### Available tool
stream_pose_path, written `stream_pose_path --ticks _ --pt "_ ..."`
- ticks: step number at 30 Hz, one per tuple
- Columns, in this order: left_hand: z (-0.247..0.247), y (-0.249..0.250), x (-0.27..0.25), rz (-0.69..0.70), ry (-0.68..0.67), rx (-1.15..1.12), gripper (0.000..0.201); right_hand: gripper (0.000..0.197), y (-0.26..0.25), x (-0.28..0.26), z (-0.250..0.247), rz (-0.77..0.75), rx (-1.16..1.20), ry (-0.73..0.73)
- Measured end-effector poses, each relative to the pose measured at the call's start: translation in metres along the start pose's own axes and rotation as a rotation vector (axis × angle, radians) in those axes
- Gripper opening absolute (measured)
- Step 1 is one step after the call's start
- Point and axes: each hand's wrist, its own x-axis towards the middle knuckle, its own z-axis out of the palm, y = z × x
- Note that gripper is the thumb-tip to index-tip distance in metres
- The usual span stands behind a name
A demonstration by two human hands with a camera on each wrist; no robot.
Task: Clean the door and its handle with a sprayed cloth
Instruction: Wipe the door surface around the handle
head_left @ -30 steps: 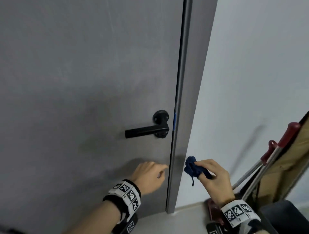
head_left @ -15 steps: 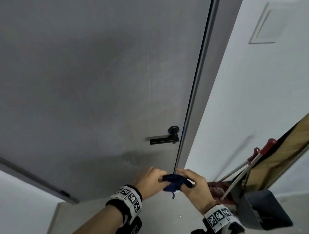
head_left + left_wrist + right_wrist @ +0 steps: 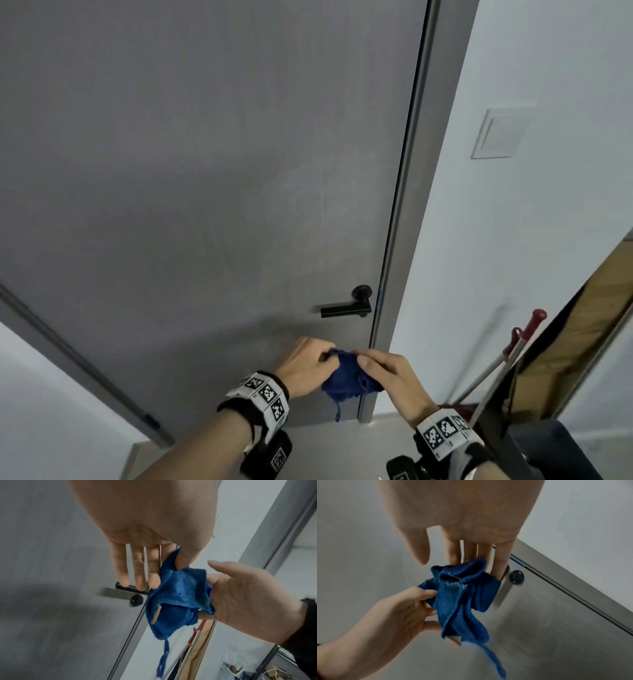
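The grey door (image 3: 205,171) fills the head view, with its black lever handle (image 3: 346,306) low on the right. Just below the handle, both hands hold a crumpled blue cloth (image 3: 346,380) in the air, away from the door. My left hand (image 3: 323,359) pinches a corner of the cloth (image 3: 178,595) between thumb and forefinger. My right hand (image 3: 364,365) holds its other side, fingers curled under the folds of the cloth (image 3: 462,601). A thin loop hangs from the cloth. The handle (image 3: 130,588) shows behind the fingers.
The metal door frame (image 3: 411,205) runs up beside the handle. A switch plate (image 3: 500,133) sits on the white wall at right. Red-capped poles (image 3: 527,335), a brown board (image 3: 582,325) and a dark bin (image 3: 565,445) stand at the lower right.
My left hand left the door and took hold of the cloth, which only the right hand held before. The head view pulled back and up, so the handle looks smaller.
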Motion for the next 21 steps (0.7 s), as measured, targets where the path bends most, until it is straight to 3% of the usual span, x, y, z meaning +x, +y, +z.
stream_pose_path --ticks 6,10,16,21 --pt "-0.013 0.022 -0.006 0.163 -0.065 -0.01 0.035 0.006 -0.017 -0.021 -0.003 -0.045 -0.178 0.111" --pt "-0.023 0.02 -0.01 0.246 -0.063 -0.034 0.029 0.02 -0.032 -0.026 0.0 -0.032 -0.178 0.225" --pt "-0.094 0.009 0.0 0.281 0.181 0.008 0.022 0.016 -0.095 0.021 0.004 -0.115 -0.139 0.387" --pt "-0.177 0.008 0.019 0.316 0.522 0.146 0.033 0.008 -0.158 0.089 -0.016 -0.254 -0.103 0.638"
